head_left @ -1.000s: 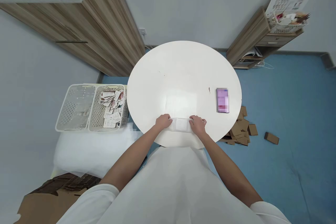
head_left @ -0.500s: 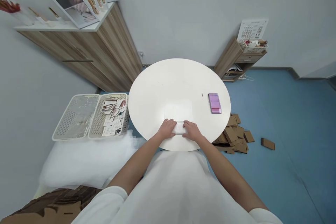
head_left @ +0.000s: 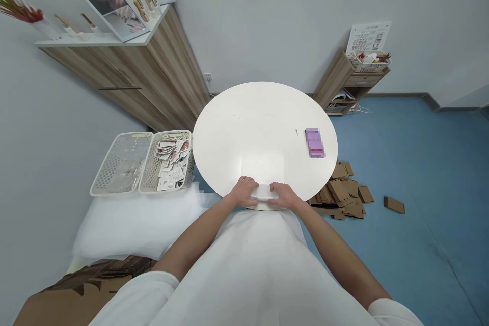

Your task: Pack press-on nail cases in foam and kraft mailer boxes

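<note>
A small white wrapped packet lies near the front edge of the round white table. My left hand grips its left end, fingers on the far side and thumb on the near side. At the right end my right hand holds it the same way. Its contents are hidden. Just beyond the packet is a pale rectangular patch; I cannot tell whether it is a thin sheet or a reflection. Purple boxes or packs, blurred, sit on the table's right side beside a small dark item.
Left of the table stand a white basket of printed cards and another with clear plastic bags. White sheeting and brown cardboard lie nearer me. Flat cardboard boxes are piled on the floor at right.
Both hands have drawn the packet toward me, closer to the table's front edge. My fingers now curl more around its ends. The view has shifted slightly.
</note>
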{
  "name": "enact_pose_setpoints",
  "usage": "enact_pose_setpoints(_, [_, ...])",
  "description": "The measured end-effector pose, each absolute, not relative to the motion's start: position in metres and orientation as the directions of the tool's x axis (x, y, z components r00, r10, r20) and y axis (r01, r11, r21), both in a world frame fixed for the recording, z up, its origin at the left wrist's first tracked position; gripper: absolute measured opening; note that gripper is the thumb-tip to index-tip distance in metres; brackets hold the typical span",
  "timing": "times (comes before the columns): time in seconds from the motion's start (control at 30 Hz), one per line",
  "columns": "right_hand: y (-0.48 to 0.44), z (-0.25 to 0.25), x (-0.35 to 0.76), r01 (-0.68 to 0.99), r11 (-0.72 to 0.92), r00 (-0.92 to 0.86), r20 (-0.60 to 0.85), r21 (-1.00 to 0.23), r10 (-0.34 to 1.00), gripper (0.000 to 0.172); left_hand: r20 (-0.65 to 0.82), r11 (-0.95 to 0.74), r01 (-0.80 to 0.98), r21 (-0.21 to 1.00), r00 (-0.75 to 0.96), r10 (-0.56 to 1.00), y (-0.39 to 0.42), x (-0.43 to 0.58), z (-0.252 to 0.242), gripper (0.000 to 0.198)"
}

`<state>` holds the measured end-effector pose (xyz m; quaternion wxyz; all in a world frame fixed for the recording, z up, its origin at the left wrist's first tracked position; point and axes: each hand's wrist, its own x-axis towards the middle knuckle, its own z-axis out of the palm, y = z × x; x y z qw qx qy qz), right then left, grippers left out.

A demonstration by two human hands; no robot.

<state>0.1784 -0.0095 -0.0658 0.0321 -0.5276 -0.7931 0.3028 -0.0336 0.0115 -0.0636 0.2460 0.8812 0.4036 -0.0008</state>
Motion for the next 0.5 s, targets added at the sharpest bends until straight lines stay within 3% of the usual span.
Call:
enact_pose_setpoints(0.17, [0.004,-0.060,0.180,0.760,0.110,-0.344,-0.254,-0.640,0.904,0.024,-0.255,-0.444,0.763,0.470,0.599,0.759,0.027,-0.035,-0.064,0.030])
enact_pose_setpoints(0.37, [0.024,-0.062,0.182,0.713,-0.076,-0.214,-0.320,-0.697,0.923,0.037,-0.311,-0.160,0.704,0.692,0.492,0.813,0.050,-0.045,-0.063,0.042])
enact_pose_setpoints(0.5, [0.036,-0.062,0.185,0.678,-0.168,-0.185,-0.387,-0.716,0.903,0.039,-0.353,0.034,0.629,0.777,0.391,0.850,0.059,-0.055,-0.070,0.036])
